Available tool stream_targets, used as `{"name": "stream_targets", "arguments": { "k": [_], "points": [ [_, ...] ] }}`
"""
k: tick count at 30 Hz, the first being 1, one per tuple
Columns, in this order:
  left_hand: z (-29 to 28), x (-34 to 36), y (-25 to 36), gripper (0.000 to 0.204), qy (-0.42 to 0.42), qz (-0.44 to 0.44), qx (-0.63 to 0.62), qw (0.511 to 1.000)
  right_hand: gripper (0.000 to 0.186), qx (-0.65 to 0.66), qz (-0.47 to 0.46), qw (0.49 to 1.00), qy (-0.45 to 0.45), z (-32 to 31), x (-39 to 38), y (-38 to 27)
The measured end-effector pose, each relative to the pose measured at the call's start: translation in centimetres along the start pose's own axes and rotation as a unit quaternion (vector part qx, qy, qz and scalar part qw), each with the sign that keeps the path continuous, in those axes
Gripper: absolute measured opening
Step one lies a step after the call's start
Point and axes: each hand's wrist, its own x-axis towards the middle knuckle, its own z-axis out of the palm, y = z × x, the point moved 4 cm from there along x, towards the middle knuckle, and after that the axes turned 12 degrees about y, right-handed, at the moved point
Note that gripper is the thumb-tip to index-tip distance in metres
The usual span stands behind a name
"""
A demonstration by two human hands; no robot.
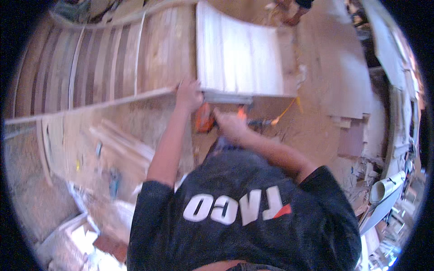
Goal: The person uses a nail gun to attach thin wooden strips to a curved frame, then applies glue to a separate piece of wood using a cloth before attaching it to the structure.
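Note:
A long slatted wooden frame (162,45) lies across the upper left, with a white board (239,54) over its right part. My left hand (189,95) is closed on the frame's near edge, at the board's near left corner. Just to its right, my right hand (233,126) grips an orange nail gun (205,118). The gun's grey straight part (227,98) runs along the near edge of the board. Blur hides the trigger and my fingertips. A yellow-orange hose (285,110) shows to the right of the gun.
Another person's hand (296,17) is beyond the board at the top. Large flat sheets (339,63) lie on the right, with scraps (361,180) nearer. Wood strips (122,140) and a teal tool (115,182) lie on the floor at left.

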Motion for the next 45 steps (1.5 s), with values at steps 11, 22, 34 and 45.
{"name": "stream_targets", "arguments": {
  "k": [11,22,34,45],
  "points": [
    [-1.8,1.6,3.2,0.094,0.074,-0.085,-0.165,0.980,0.071,-0.004,0.011,1.000,-0.023,-0.5,-0.7,1.1],
    [-2.6,2.1,3.0,0.092,0.073,-0.085,-0.146,0.983,0.097,0.076,-0.011,0.997,0.023,-1.6,-3.1,4.7],
    [-3.5,5.0,4.7,0.032,0.121,-0.112,-0.107,0.980,0.082,0.060,0.255,0.961,0.092,-7.6,-15.9,17.6],
    [-4.9,9.9,11.7,0.031,0.239,-0.065,-0.137,0.959,0.074,0.113,0.384,0.897,0.188,-6.6,-26.8,29.3]
  ]
}}
